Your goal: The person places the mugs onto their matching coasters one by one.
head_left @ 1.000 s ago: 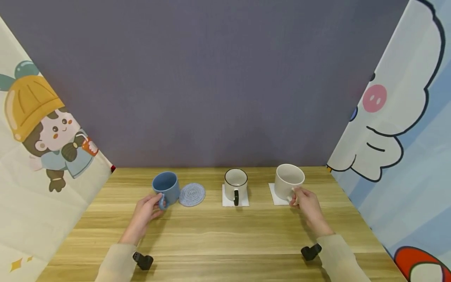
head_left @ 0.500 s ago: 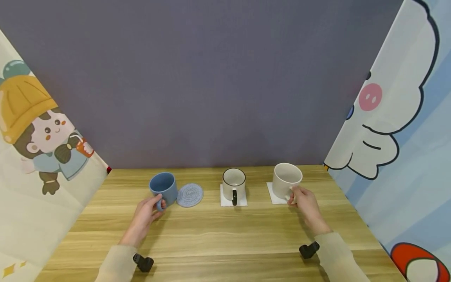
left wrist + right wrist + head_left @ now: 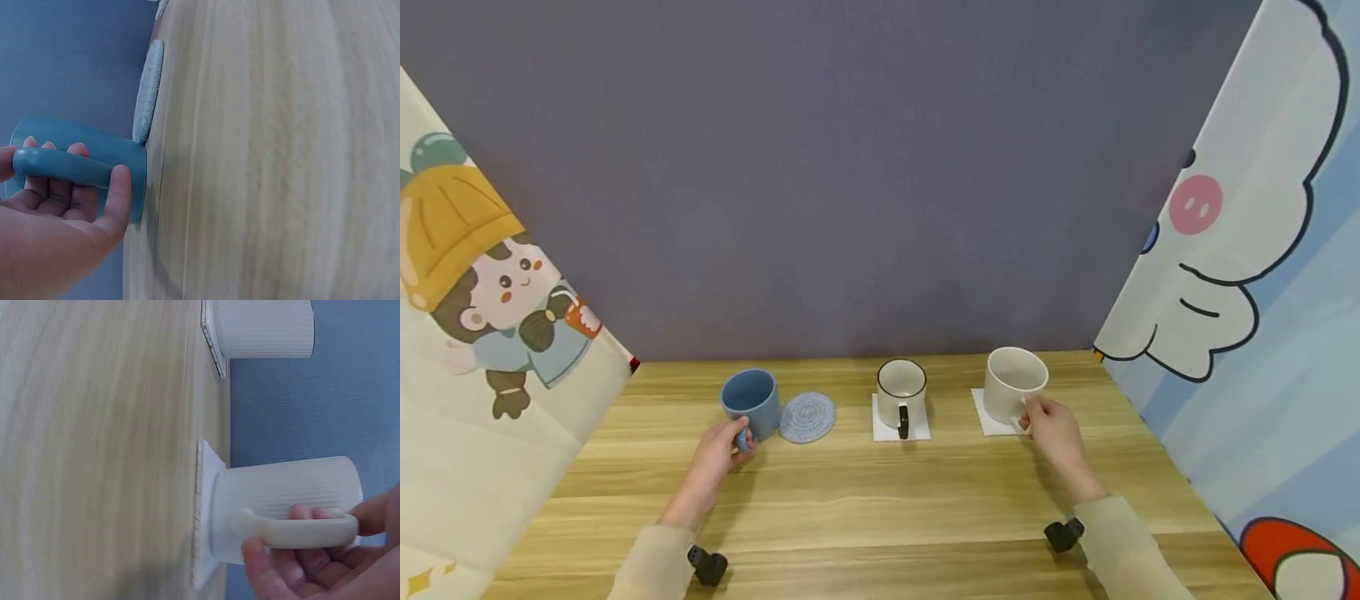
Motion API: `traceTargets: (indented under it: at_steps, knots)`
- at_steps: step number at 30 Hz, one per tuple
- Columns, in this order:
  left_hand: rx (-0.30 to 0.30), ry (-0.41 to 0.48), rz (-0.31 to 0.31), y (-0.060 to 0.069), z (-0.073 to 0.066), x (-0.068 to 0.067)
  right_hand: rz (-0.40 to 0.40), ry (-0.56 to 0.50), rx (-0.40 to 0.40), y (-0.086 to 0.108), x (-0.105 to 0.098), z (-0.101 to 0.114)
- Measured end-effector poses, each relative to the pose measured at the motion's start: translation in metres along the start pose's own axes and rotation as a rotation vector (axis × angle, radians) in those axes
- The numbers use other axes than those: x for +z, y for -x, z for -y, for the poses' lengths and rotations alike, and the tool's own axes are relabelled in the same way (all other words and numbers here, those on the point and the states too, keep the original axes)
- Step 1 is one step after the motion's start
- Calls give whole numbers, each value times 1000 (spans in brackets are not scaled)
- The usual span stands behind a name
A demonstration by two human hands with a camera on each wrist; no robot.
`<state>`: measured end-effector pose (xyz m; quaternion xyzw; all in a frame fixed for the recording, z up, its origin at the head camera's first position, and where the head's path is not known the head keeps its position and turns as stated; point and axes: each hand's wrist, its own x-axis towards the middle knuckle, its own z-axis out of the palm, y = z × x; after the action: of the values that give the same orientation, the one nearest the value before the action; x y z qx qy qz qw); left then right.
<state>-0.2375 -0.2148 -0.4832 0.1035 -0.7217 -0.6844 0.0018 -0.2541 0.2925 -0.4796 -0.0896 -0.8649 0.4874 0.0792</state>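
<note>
In the head view a blue mug [image 3: 752,403] stands at the left of the table, close beside a round grey-blue woven coaster [image 3: 808,417]. My left hand [image 3: 721,450] grips its handle [image 3: 62,166]; in the left wrist view the fingers pass behind the handle, with the thumb at its top end. On the right, a ribbed white mug [image 3: 1011,387] rests on a square white coaster [image 3: 989,425]. My right hand [image 3: 1054,432] holds that mug by its handle [image 3: 306,532], fingers curled round behind it. Both mugs look upright.
Between the two hands, a white mug with a black rim and black handle [image 3: 900,393] sits on another square white coaster [image 3: 883,433]. A grey backdrop [image 3: 865,183] rises along the far edge of the wooden table [image 3: 865,508]. Patterned cloths flank both sides.
My left hand has shifted slightly rightward, closer against the blue mug's handle. The head view has swayed a little. The mugs and my right hand keep about the same places.
</note>
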Motion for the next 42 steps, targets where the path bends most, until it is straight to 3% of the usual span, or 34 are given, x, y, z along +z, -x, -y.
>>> traceTargets:
  at_steps: [6, 14, 19, 26, 36, 42]
  knots:
    - [22, 21, 17, 0, -1, 0, -2, 320, -123, 2, -13, 11]
    - [47, -31, 26, -1, -1, -1, 42, 494, -95, 10, -22, 31]
    - [36, -46, 37, 0, -1, -3, 21, 534, -129, 16, -22, 42]
    - [20, -95, 29, 2, -1, -4, -15, 551, -262, 20, -13, 58]
    - [17, -67, 34, 2, -2, -2, -85, 496, -427, 22, 2, 79]
    - [-2, -59, 22, 2, 0, -1, -136, 403, -499, 22, 13, 87]
